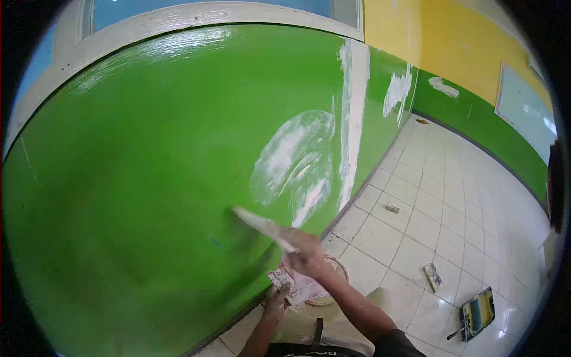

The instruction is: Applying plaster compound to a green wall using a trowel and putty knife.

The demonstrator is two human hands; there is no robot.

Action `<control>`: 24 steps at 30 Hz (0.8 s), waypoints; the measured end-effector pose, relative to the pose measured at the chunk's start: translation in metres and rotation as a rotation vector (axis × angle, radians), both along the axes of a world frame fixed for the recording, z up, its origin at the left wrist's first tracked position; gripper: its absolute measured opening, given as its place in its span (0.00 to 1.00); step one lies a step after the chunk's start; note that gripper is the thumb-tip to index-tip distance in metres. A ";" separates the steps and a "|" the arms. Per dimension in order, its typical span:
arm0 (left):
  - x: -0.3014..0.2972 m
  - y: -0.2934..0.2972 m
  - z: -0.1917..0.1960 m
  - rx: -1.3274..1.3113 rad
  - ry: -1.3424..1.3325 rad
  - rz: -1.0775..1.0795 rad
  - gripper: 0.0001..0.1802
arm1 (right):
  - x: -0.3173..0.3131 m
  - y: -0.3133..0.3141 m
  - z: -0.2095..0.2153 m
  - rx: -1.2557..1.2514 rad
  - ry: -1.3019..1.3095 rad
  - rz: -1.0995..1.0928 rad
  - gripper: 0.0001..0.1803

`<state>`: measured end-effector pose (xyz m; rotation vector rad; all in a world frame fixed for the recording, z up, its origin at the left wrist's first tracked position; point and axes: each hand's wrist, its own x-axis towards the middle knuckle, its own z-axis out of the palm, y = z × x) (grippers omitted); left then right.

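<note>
My right hand (306, 254) is closed around a pale, putty-coated putty knife (262, 225), blurred by motion. Its far end reaches to the green wall (148, 149), left of a white smeared putty patch (291, 157); whether it touches the wall I cannot tell. Lower down, my left hand (275, 302) grips a small flat scraper (279, 278) crusted with white putty. Just beside that scraper, under my right forearm, stands a round bucket (346, 272) with pinkish-white putty in it. My right wrist and forearm partly cover the bucket.
White putty also forms a vertical strip (355, 101) and smaller patches (397, 92) farther along the wall. On the tiled floor (410, 238) to the right lie a small block (392, 207), a whitish block (433, 277) and a paint tray (477, 314) with a roller handle.
</note>
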<state>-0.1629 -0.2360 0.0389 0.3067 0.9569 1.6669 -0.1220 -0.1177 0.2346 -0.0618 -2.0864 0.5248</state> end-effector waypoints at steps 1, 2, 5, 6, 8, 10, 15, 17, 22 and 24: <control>0.004 -0.001 0.010 0.022 -0.002 0.046 0.14 | 0.004 0.011 0.003 0.014 0.077 -0.138 0.18; 0.006 -0.004 0.018 0.043 -0.005 0.095 0.14 | 0.007 0.025 0.012 0.026 0.153 -0.272 0.14; 0.005 -0.010 0.027 -0.007 0.001 0.008 0.16 | 0.027 0.100 0.058 -0.150 0.305 -0.574 0.09; 0.006 -0.011 0.024 -0.013 0.002 0.010 0.16 | 0.025 0.123 0.073 -0.147 0.305 -0.645 0.10; 0.009 -0.007 0.018 0.124 -0.061 0.073 0.17 | 0.018 0.146 0.074 -0.137 0.308 -0.717 0.11; 0.014 -0.003 0.019 0.101 -0.104 0.065 0.17 | 0.009 0.162 0.062 -0.202 0.338 -0.481 0.11; 0.002 -0.016 0.021 0.065 -0.103 0.044 0.14 | -0.039 0.037 -0.013 0.085 0.240 -0.349 0.26; 0.000 -0.009 0.006 0.006 -0.111 0.013 0.12 | -0.033 -0.004 -0.037 0.102 0.228 -0.263 0.23; 0.001 -0.002 0.006 -0.040 -0.068 0.053 0.14 | 0.000 0.008 -0.013 -0.102 0.350 -0.318 0.09; 0.000 -0.014 0.008 -0.036 -0.057 0.117 0.11 | 0.006 0.037 0.029 -0.170 0.291 -0.606 0.08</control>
